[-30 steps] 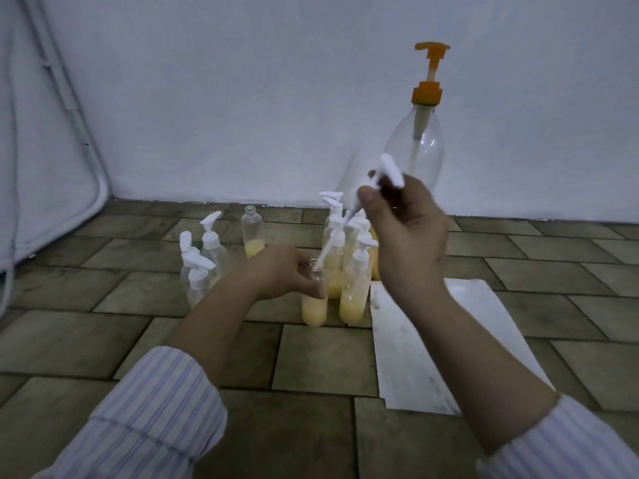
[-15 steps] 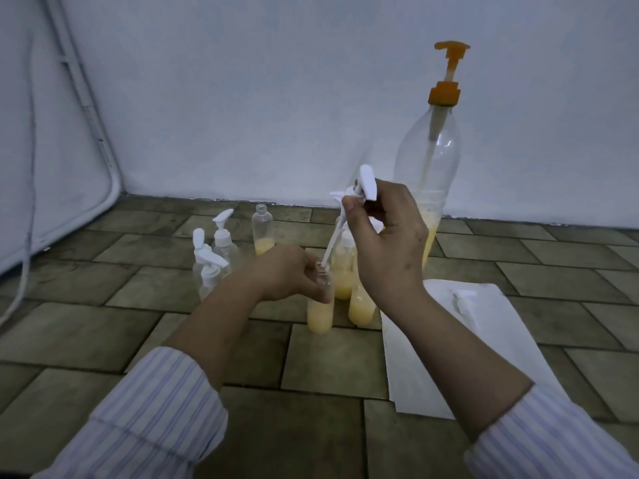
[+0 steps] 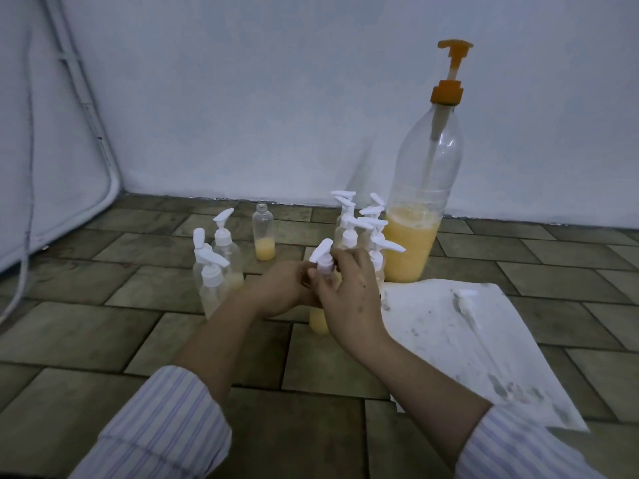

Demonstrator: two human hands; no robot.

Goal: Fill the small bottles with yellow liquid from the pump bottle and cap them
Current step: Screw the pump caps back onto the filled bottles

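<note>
White plastic, smooth and beak-nosed: the pump cap (image 3: 323,259) sits on the small bottle (image 3: 318,321) that I hold upright on the tiled floor (image 3: 103,326). My right hand (image 3: 349,295) pinches the cap's collar with curled fingers; my left hand (image 3: 281,292) wraps the clear neck below. Yellow liquid shows at the bottle's base. Behind my hands stands a cluster of capped bottles (image 3: 359,233), too overlapped to count. Three more capped ones (image 3: 216,271) stand to the left, and one uncapped bottle (image 3: 264,233) is part filled. At right, the tall clear pump bottle (image 3: 420,209) carries an orange pump. One loose cap (image 3: 465,300) lies on smudged white paper (image 3: 484,350).
</note>
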